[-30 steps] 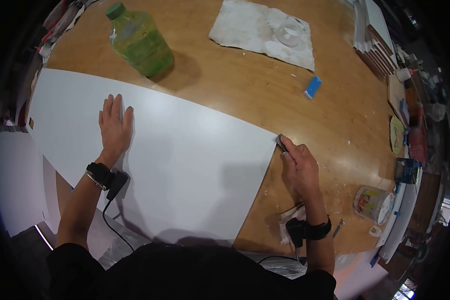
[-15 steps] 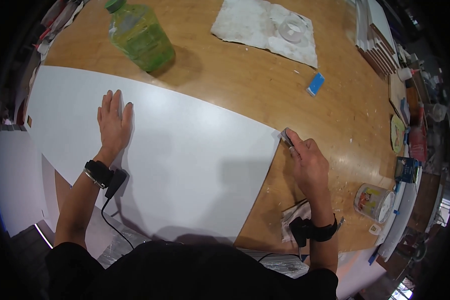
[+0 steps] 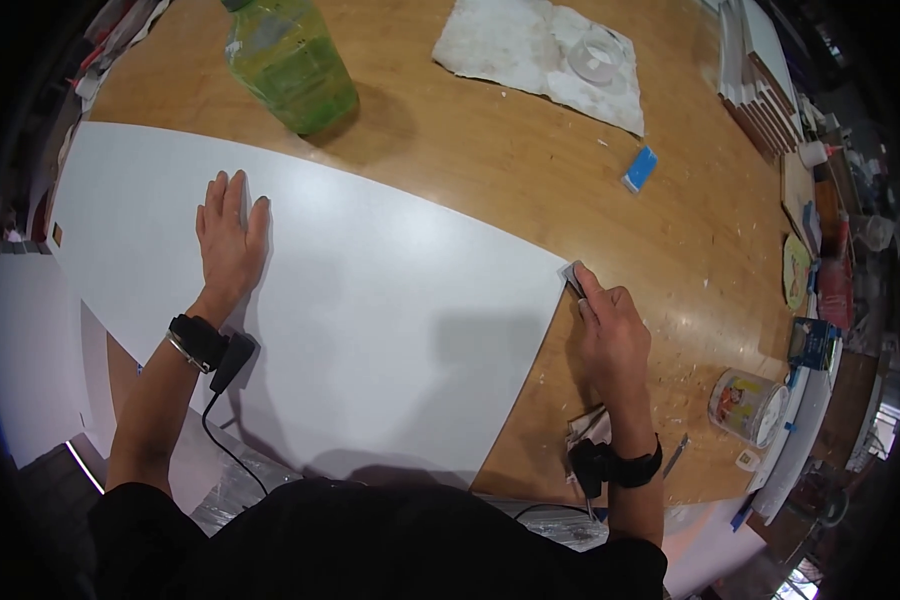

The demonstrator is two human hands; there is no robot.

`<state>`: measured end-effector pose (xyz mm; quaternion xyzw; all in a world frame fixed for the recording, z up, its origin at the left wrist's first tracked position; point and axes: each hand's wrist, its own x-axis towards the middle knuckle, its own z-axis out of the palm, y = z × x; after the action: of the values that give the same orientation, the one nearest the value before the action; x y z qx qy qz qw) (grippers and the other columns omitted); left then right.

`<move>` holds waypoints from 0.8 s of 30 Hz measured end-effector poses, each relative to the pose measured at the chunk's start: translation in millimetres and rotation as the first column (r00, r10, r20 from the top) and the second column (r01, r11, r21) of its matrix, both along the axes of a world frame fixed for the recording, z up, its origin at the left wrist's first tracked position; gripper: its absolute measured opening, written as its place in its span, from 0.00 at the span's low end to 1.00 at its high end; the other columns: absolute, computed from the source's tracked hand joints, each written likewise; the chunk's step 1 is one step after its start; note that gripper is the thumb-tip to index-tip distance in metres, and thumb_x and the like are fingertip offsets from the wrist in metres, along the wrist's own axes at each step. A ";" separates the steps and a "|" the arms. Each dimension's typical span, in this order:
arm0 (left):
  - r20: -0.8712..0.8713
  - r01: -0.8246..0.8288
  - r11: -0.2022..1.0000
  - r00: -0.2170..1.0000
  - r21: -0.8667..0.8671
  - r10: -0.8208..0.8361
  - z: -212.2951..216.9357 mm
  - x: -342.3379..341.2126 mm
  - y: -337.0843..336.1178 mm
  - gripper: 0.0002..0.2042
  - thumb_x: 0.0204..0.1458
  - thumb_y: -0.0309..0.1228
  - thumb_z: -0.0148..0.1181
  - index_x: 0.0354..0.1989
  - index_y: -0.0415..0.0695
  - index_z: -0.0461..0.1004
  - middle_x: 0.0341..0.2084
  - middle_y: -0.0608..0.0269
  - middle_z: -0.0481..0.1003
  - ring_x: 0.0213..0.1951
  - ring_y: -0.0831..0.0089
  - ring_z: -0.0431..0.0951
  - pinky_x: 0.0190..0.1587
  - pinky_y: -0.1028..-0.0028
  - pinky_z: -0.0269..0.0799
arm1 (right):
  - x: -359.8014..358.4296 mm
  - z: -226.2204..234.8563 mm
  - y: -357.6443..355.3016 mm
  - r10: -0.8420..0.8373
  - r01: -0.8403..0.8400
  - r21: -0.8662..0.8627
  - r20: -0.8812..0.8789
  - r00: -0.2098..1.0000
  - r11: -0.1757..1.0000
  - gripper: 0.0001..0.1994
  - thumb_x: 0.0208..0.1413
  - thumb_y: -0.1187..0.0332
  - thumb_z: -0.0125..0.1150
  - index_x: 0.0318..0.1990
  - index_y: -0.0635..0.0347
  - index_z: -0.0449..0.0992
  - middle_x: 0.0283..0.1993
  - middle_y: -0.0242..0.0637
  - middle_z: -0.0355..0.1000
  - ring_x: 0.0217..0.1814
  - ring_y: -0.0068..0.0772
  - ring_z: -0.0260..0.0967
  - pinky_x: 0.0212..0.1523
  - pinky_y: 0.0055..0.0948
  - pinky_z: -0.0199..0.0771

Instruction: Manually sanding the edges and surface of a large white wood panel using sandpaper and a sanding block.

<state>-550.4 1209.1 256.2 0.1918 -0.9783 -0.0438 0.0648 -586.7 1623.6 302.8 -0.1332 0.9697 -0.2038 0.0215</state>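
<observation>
A large white panel (image 3: 370,270) lies flat on the wooden table. On its left part rests my left hand (image 3: 230,245), palm down with the fingers stretched out and the thumb apart. At the panel's far right corner, my right hand (image 3: 612,335) pinches a small grey tool (image 3: 573,277) against the edge. Most of that tool is hidden by my fingers, so its kind does not show. Both wrists wear black straps with small black devices and cables.
Beyond the panel stands a green plastic bottle (image 3: 295,75). A stained white cloth (image 3: 490,40) carries a clear tape roll (image 3: 597,57). Nearby lies a blue block (image 3: 639,170). On the right are a clear tub (image 3: 747,408), a pink cloth (image 3: 586,428) and stacked boards (image 3: 758,100).
My right wrist and forearm have shifted slightly left, while the grey tool stays at the panel's corner. My left hand keeps its place on the panel. The view has tilted a little.
</observation>
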 end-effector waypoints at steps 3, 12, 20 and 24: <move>-0.001 -0.003 1.000 1.000 0.006 0.003 1.5 0.0 0.6 0.27 0.58 0.44 0.42 0.62 0.41 0.55 0.62 0.46 0.51 0.65 0.56 0.46 0.66 0.59 0.35 | -1.7 4.5 0.3 0.046 -0.042 0.137 -0.025 0.999 0.990 0.15 0.51 0.72 0.56 0.48 0.48 0.75 0.28 0.38 0.66 0.25 0.38 0.68 0.26 0.35 0.69; -0.011 0.005 1.000 1.000 0.012 -0.005 1.3 -1.8 -1.0 0.27 0.58 0.44 0.42 0.62 0.41 0.55 0.62 0.46 0.51 0.65 0.56 0.46 0.66 0.58 0.35 | -13.6 14.4 -5.6 0.150 -0.132 0.257 -0.053 0.987 0.957 0.18 0.44 0.74 0.56 0.46 0.50 0.76 0.27 0.39 0.66 0.24 0.40 0.69 0.25 0.36 0.69; 0.009 -0.013 1.000 1.000 0.013 0.013 3.4 -0.1 -0.4 0.27 0.57 0.44 0.42 0.61 0.41 0.55 0.62 0.46 0.51 0.66 0.56 0.45 0.66 0.59 0.34 | 21.6 0.6 2.1 -0.079 0.079 -0.027 -0.001 0.997 0.997 0.20 0.50 0.73 0.54 0.54 0.53 0.69 0.28 0.43 0.67 0.28 0.42 0.68 0.29 0.35 0.70; 0.021 -0.018 1.000 1.000 0.019 0.017 3.0 -2.2 1.9 0.27 0.57 0.44 0.42 0.62 0.41 0.55 0.62 0.46 0.51 0.66 0.56 0.45 0.66 0.59 0.34 | 37.0 -23.3 0.2 -0.110 0.115 -0.166 0.042 0.993 0.979 0.20 0.54 0.72 0.52 0.56 0.57 0.66 0.29 0.45 0.68 0.29 0.43 0.68 0.31 0.35 0.69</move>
<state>-552.6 1211.0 259.2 0.2015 -0.9767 -0.0507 0.0530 -549.7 1623.7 279.5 -0.0762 0.9545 -0.2880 0.0141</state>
